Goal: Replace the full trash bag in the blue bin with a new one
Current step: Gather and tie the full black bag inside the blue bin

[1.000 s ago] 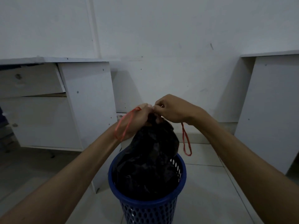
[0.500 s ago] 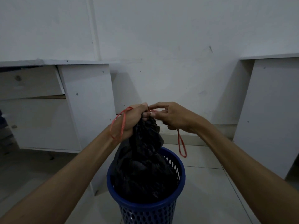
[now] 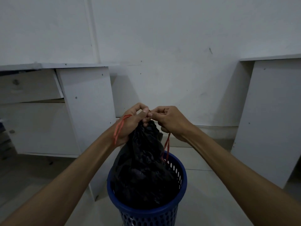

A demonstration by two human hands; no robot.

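Step in hand, as judged: tying off the neck of the full trash bag [image 3: 143, 170] before it is lifted out. The bag sits in the blue bin [image 3: 147, 209], directly below both hands, its gathered neck drawn up to them.

Left hand [image 3: 132, 124]: fingers curled round the bunched neck, thumb and forefinger pinching the red drawstring [image 3: 118, 131], one loop of which hangs over the back of that hand toward the wrist. Right hand [image 3: 169, 121]: fingertips pinching the drawstring, touching the left hand's fingertips; a second loop hangs beneath its palm to the bin rim.

Recommendations: hold the neck firm with the left hand while the right works the knot; keep the knot close above the gathered plastic; draw both ends evenly. Whether a knot is formed cannot be told.

Risk: a loose tie could open on lifting.
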